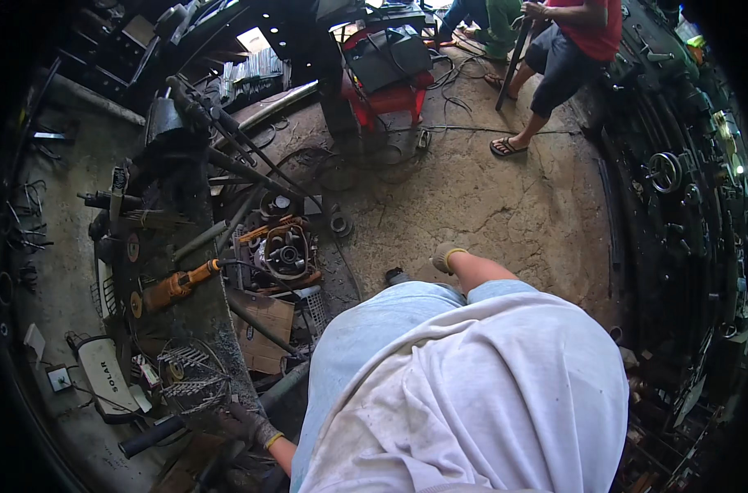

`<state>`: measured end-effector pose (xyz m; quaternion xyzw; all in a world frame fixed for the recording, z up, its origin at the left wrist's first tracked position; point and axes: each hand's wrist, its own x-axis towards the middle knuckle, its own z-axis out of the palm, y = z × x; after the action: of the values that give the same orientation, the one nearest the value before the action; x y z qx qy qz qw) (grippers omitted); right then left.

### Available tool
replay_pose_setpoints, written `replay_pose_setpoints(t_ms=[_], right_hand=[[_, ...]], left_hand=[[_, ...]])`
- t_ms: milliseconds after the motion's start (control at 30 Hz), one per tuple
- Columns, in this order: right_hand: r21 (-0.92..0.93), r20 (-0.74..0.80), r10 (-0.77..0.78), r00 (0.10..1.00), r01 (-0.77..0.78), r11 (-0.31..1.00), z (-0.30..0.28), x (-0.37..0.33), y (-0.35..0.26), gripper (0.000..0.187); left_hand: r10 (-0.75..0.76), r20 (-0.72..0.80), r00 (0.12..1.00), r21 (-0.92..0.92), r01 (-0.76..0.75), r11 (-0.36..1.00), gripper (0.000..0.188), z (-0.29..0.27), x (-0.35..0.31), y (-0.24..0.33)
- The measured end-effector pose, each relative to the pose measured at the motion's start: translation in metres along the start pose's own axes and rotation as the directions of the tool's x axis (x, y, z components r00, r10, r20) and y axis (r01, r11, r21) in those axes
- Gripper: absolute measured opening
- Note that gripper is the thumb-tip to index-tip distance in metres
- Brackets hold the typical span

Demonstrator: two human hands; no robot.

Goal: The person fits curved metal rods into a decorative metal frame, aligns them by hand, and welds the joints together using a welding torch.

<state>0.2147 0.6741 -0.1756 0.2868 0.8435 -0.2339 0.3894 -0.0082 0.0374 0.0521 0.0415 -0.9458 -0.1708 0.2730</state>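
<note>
My left hand (pixel 255 426), in a dark, dirty work glove with a yellow cuff, reaches to the near edge of the cluttered workbench at the lower left. Its fingers blend into the dark clutter, so any grip is hidden. Close by are a round wire rack (pixel 195 384) with metal pieces in it and a black cylindrical handle (pixel 152 436). Further up the bench lies an orange angle grinder (pixel 177 287). In front of my body, above the concrete floor, is my right hand (pixel 446 257) in a greyish glove. Its fingers are not distinguishable.
Left of my legs sit a greasy machine housing (pixel 283 253), a cardboard box (pixel 263 329) and pipes. Ahead stands a red plastic chair (pixel 390 103) bearing a dark case; cables cross the floor. A person in red (pixel 583 49) holds a dark bar. Machinery with a handwheel (pixel 664 172) lines the right.
</note>
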Motion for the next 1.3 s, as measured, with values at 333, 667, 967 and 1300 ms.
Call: replay_pose_setpoints(t_ms=[333,667,967,1300], right_hand=[[0.069,-0.127,-0.130,0.983,0.140,0.988,-0.053,-0.004,-0.064,0.044],[0.125,-0.075,-0.059,0.995,0.068,0.990,-0.063,-0.003,-0.064,0.046],[0.038,0.028,-0.027,0.999,0.026,0.999,-0.029,-0.002,-0.022,0.049],[0.119,0.073,-0.024,0.997,0.016,0.993,-0.056,-0.010,-0.044,0.048]], left_hand=[[-0.006,0.019,1.000,-0.041,0.007,0.999,0.040,0.004,-0.003,-0.002],[-0.023,-0.029,0.999,0.002,0.024,1.000,0.042,0.007,-0.002,-0.007],[0.044,0.024,0.999,0.049,-0.045,0.998,0.042,0.012,0.001,-0.012],[0.052,-0.024,0.998,0.055,-0.051,0.997,0.041,0.014,-0.001,-0.028]])
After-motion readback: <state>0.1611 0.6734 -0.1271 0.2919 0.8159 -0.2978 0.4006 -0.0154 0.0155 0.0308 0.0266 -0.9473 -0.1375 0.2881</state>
